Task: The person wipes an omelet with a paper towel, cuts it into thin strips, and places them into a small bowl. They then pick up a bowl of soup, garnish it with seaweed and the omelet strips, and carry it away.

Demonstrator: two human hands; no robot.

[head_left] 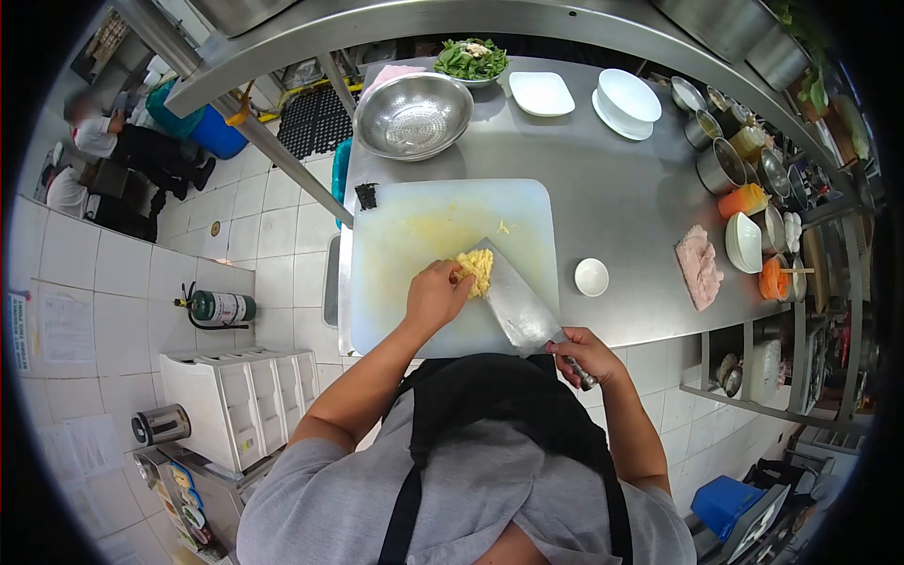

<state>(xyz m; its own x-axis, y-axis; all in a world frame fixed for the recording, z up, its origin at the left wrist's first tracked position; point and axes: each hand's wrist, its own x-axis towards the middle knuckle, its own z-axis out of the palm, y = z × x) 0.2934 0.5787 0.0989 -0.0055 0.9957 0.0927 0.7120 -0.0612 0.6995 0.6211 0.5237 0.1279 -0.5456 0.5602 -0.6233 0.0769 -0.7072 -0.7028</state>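
Observation:
A wide cleaver (518, 306) lies slanted over the white cutting board (395, 320), its tip pointing away from me. My right hand (584, 356) is wrapped round its handle at the board's near right edge. A small heap of chopped yellow food (476, 271) sits by the blade's far left end. My left hand (439, 294) touches the heap from the left, fingers curled together against it. A few yellow bits (503, 227) lie farther up the board. A dark piece (366, 196) rests at its far left corner.
Behind the board stand a metal colander (414, 115), a bowl of greens (471, 61) and white dishes (541, 93). Right of it are a small white bowl (591, 277), a pink cloth (699, 267) and several containers. A metal shelf spans overhead. Two people are at the far left.

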